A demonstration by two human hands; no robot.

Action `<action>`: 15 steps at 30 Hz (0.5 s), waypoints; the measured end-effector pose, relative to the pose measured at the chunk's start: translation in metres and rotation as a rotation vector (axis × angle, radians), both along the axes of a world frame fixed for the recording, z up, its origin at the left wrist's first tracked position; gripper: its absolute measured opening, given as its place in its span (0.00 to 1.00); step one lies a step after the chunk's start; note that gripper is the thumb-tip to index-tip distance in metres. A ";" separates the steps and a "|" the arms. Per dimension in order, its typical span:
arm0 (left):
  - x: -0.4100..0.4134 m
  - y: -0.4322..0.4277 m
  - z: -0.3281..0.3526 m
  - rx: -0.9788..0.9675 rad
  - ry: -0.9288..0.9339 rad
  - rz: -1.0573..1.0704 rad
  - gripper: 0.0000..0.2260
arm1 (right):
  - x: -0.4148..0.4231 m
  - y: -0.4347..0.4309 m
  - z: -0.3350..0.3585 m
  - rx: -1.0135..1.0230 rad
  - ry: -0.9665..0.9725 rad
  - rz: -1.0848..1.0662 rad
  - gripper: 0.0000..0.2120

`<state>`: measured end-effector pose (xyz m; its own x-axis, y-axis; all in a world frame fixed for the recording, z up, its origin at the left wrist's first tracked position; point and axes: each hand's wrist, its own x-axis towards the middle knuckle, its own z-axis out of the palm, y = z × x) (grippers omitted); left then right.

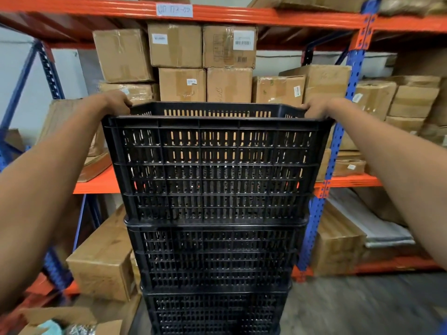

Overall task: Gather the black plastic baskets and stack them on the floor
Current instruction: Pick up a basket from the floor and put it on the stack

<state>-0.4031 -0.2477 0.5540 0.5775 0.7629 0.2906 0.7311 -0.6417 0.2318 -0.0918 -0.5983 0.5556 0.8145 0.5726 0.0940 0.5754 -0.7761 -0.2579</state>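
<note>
A tall stack of black slotted plastic baskets stands straight in front of me. The top basket (215, 165) sits on a second basket (215, 257), which rests on a third basket (215, 313) at the bottom edge of the view. My left hand (117, 100) grips the far left corner of the top basket's rim. At the far right corner of that rim, my right hand (315, 108) is closed in the same way. The top basket looks empty through its slots. The floor under the stack is hidden.
Orange and blue warehouse racking (335, 151) stands close behind the stack, its shelves packed with cardboard boxes (180, 45). More boxes (104, 259) sit low at the left, beside the stack. Grey floor (362, 303) shows at the lower right.
</note>
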 end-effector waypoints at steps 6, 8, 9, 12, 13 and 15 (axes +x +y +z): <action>-0.006 0.000 0.000 -0.005 0.027 -0.013 0.20 | -0.004 0.001 0.000 -0.025 -0.026 -0.008 0.22; -0.006 0.000 0.001 -0.010 0.031 -0.014 0.20 | -0.004 0.001 -0.002 -0.009 -0.049 -0.012 0.22; -0.006 0.000 0.001 -0.010 0.031 -0.017 0.20 | -0.005 0.001 -0.003 -0.001 -0.056 -0.012 0.23; -0.008 0.000 0.000 -0.016 0.032 -0.003 0.20 | -0.006 0.003 -0.007 0.026 -0.080 -0.014 0.26; -0.007 0.001 -0.001 -0.019 0.029 0.003 0.20 | -0.004 0.004 -0.008 0.030 -0.093 -0.013 0.25; -0.006 0.001 0.000 -0.031 0.020 0.009 0.20 | -0.003 0.005 -0.010 0.050 -0.113 -0.014 0.22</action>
<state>-0.4090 -0.2466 0.5538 0.5760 0.7767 0.2551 0.7416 -0.6277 0.2366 -0.0944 -0.5935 0.5457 0.8049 0.5536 0.2138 0.5922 -0.7721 -0.2306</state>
